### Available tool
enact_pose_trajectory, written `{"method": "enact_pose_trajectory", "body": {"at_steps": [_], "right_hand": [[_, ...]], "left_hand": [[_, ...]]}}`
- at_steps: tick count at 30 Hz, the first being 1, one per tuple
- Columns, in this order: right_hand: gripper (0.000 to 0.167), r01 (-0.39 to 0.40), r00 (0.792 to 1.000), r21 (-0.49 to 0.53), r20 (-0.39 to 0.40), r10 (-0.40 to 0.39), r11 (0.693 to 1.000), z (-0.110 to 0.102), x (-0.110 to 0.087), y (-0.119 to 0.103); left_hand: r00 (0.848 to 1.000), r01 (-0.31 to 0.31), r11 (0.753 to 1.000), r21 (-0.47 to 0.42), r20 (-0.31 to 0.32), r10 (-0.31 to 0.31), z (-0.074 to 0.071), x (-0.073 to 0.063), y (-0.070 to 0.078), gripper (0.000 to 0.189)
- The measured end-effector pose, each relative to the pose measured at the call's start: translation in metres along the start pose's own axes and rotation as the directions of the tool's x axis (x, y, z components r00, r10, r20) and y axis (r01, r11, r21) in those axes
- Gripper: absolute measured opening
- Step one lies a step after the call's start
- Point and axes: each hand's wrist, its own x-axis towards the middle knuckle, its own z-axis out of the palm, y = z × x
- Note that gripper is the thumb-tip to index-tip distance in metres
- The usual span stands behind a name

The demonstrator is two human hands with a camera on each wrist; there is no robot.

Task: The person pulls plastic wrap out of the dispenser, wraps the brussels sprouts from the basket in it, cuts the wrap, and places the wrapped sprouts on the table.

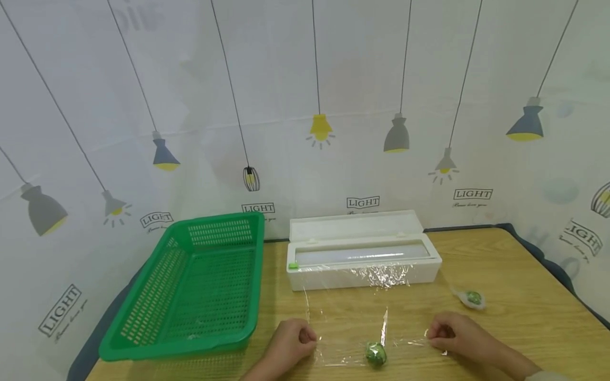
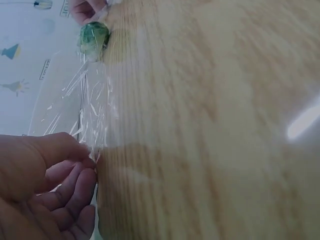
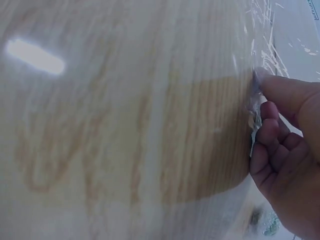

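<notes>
A sheet of clear cling film [image 1: 343, 317] stretches from the front of a white dispenser box [image 1: 329, 280] over the table. My left hand [image 1: 290, 341] pinches its near left corner between thumb and fingers. At the near right corner my right hand [image 1: 459, 336] pinches the film, which bunches at the thumb tip in the right wrist view. Between the hands, near the film's front edge, sits a small round green vegetable [image 1: 376, 354] resembling a Brussels sprout. The left wrist view shows the same vegetable [image 2: 94, 39] beyond the creased film [image 2: 97, 110], close to the right hand's fingers.
The dispenser's lid [image 1: 355, 226] stands raised, with a film roll [image 1: 362, 254] inside and a green slider [image 1: 293, 265] at its left. A green perforated basket [image 1: 259, 286] stands at the left. Beyond my right hand lies another green vegetable wrapped in film [image 1: 473, 299].
</notes>
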Motion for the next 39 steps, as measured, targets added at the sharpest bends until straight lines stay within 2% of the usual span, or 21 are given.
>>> {"method": "enact_pose_trajectory", "body": {"at_steps": [2, 6, 9, 12, 20, 26, 29, 32, 34, 36, 39], "right_hand": [[0.012, 0.004, 1.000, -0.023, -0.017, -0.005, 1.000, 0.000, -0.001, 0.000], [0.017, -0.036, 0.998, -0.064, -0.059, 0.032, 0.997, -0.003, -0.002, 0.003], [0.022, -0.054, 0.997, -0.094, -0.069, 0.048, 0.994, -0.006, -0.004, 0.006], [0.024, -0.039, 0.997, -0.110, -0.066, 0.032, 0.993, -0.009, -0.005, 0.009], [0.013, -0.013, 1.000, -0.054, -0.018, 0.012, 0.998, -0.017, -0.007, 0.013], [0.011, -0.018, 1.000, 0.010, 0.000, 0.018, 1.000, -0.024, -0.011, 0.006], [0.008, 0.032, 0.999, 0.019, -0.002, -0.032, 0.999, -0.025, -0.009, -0.004], [0.007, 0.079, 0.997, 0.023, 0.009, -0.080, 0.997, -0.020, -0.005, -0.018], [0.006, 0.078, 0.996, 0.038, 0.028, -0.079, 0.996, -0.012, -0.002, -0.031], [0.006, 0.039, 0.997, 0.067, 0.067, -0.044, 0.997, 0.000, 0.001, -0.042], [0.005, 0.043, 0.994, 0.098, 0.097, -0.053, 0.994, 0.019, 0.004, -0.054]], "left_hand": [[1.000, 0.006, 1.000, -0.026, 0.004, -0.006, -0.001, 0.000, -0.001, 0.012], [1.000, 0.022, 0.997, -0.074, 0.003, -0.021, -0.003, -0.001, -0.003, 0.015], [0.999, 0.035, 0.997, -0.063, -0.002, -0.035, -0.004, -0.002, -0.006, 0.018], [0.999, 0.040, 0.998, -0.055, -0.003, -0.040, -0.006, -0.002, -0.007, 0.019], [1.000, 0.021, 0.996, -0.090, 0.000, -0.021, -0.014, -0.005, -0.009, 0.017], [1.000, 0.010, 0.999, -0.042, -0.010, -0.011, -0.020, -0.008, -0.010, 0.017], [1.000, -0.010, 0.999, -0.046, -0.009, 0.009, -0.020, -0.010, -0.001, 0.016], [0.999, -0.044, 0.997, -0.063, 0.013, 0.045, -0.017, -0.009, 0.015, 0.015], [0.997, -0.057, 0.996, -0.075, 0.039, 0.060, -0.012, -0.007, 0.027, 0.014], [0.994, -0.068, 0.993, -0.102, 0.074, 0.076, -0.005, -0.004, 0.037, 0.013], [0.988, -0.054, 0.986, -0.159, 0.134, 0.075, 0.012, 0.001, 0.050, 0.011]]}}
